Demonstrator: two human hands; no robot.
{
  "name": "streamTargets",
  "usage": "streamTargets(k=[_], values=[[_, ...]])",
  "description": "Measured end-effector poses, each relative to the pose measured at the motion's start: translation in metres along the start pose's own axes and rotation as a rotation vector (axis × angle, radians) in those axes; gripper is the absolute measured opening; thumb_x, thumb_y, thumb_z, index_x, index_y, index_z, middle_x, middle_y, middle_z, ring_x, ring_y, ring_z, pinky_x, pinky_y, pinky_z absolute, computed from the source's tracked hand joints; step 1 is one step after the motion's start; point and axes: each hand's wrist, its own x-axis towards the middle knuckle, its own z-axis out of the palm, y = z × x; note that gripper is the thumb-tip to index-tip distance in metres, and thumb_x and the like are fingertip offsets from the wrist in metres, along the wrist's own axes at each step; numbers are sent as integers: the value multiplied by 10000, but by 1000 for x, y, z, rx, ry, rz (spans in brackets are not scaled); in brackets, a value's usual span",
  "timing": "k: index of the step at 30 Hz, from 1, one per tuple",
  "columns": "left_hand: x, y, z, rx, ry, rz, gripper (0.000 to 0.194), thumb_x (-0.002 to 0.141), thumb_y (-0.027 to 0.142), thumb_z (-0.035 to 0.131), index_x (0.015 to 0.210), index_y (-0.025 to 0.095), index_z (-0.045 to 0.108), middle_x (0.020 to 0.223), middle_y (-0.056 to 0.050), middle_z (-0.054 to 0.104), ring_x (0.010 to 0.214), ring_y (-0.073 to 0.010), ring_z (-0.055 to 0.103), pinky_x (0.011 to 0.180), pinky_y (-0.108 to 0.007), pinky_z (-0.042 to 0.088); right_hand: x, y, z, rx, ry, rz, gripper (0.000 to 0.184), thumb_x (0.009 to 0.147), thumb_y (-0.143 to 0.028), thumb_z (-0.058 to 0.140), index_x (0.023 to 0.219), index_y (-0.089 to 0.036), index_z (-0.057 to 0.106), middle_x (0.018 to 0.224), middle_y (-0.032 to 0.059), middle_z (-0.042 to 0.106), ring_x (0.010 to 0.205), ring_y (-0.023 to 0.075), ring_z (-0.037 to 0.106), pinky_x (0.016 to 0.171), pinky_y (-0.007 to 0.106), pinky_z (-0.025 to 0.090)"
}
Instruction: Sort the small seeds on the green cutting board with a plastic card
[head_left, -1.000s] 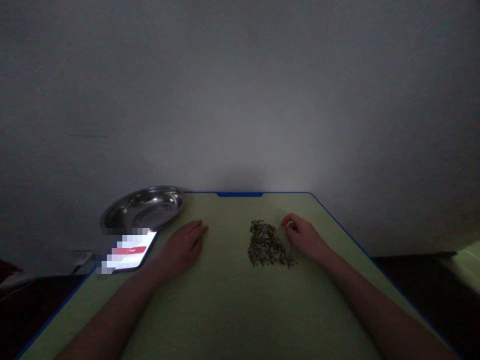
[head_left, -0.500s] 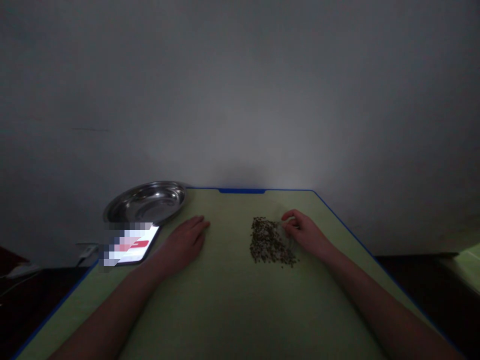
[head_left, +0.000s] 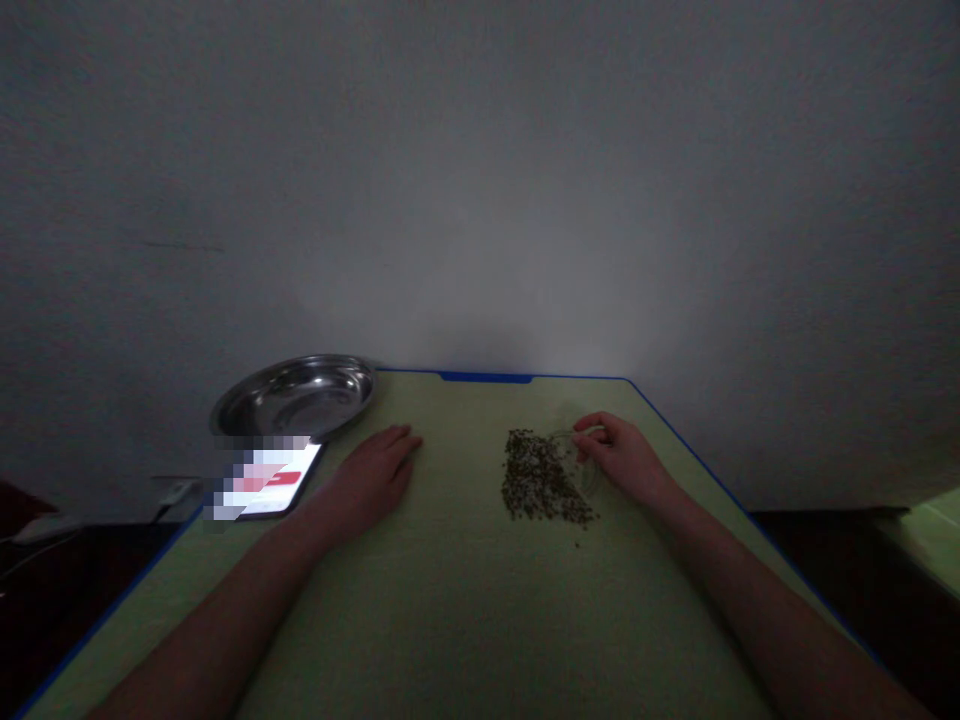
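Note:
My left hand (head_left: 376,478) lies flat on the pale green table (head_left: 450,600) with its fingers stretched out, holding nothing. To the right is a flat patch of small dark grains (head_left: 541,482), roughly rectangular, with pale glints among them. A single grain lies apart, just below its lower right edge. At its upper right, my right hand (head_left: 616,450) is pinched on the edge of something thin and see-through (head_left: 589,478), like clear plastic. Only pale outlines of this plastic show, so its full shape cannot be made out.
A shiny oval metal basin (head_left: 300,395) stands at the table's back left. A lit phone or tablet (head_left: 289,482), partly pixelated, lies in front of it, beside my left forearm. A grey wall (head_left: 480,200) rises behind the table's blue edge.
My right hand has shifted slightly right, and the see-through plastic at its fingers shows more clearly. The grains' lower right edge looks a little different. My left hand keeps its place.

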Motion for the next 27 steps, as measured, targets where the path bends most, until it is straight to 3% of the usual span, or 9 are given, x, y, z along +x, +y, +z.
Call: streamTargets(k=[10,17,27], values=[[0,3,-2,-5,-20,-11,475,863,244,348,1271,120,555,1383,-142,507,1281,-263,455,1076,-428,360,-3,-3,14,-56,17,30,226,751,-391,555,857,-193,582,563,9,668,476,157,571,473,256,362],[-1,5,-3,-9,-30,-18,473,875,240,339,1278,103,546,1389,-173,492,1288,-269,447,1074,-436,357,9,-9,19,-114,41,31,212,756,-390,534,821,-194,583,563,12,666,462,156,559,460,254,356],[-3,4,-3,-41,-6,-2,460,868,235,367,1273,118,551,1383,-168,501,1282,-265,455,1077,-429,349,19,-37,32,-320,38,-19,75,759,-229,518,736,-205,586,587,1,654,512,137,560,525,244,369]])
